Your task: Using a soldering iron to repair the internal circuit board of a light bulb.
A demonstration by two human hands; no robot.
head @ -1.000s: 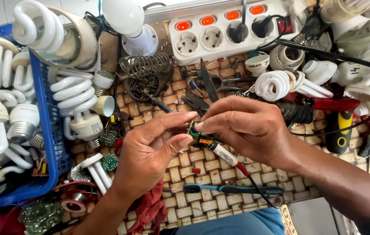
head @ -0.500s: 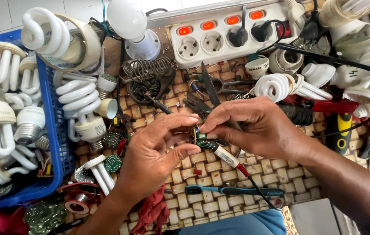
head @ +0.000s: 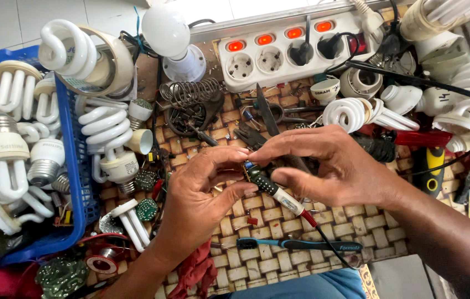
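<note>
At the centre of the frame, the left hand [head: 201, 194] pinches a small green circuit board [head: 254, 173] between thumb and fingertips. The right hand [head: 329, 166], just right of it, grips a probe [head: 284, 196] whose tip touches the board above the woven surface [head: 279, 266].

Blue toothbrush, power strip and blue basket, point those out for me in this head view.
blue toothbrush [head: 295, 244]: head view, on the middle of its handle.
power strip [head: 271, 61]: head view, on its white face beside an empty socket.
blue basket [head: 73, 149]: head view, on its right wall.
</note>
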